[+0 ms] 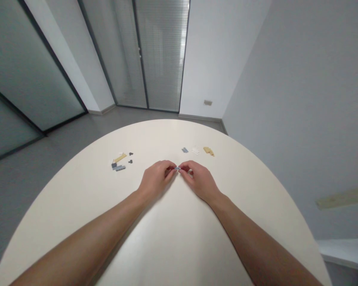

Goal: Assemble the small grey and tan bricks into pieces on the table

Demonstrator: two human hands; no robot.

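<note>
My left hand [158,176] and my right hand [199,178] meet near the middle of the table, fingertips almost touching. Between them is a small grey building-block piece [177,168], pinched from both sides. Most of it hides behind the fingers, so I cannot tell whether it is one piece or two joined. Just beyond my right hand lie flat grey pieces [185,150], white pieces [195,151] and a cluster of tan pieces [209,151].
Left of my hands is a loose group with a long tan piece [120,158], grey bricks [119,168] and small dark pieces [130,161]. The round white table [173,238] has its curved far edge towards a glass partition [164,55]. A wall stands at right.
</note>
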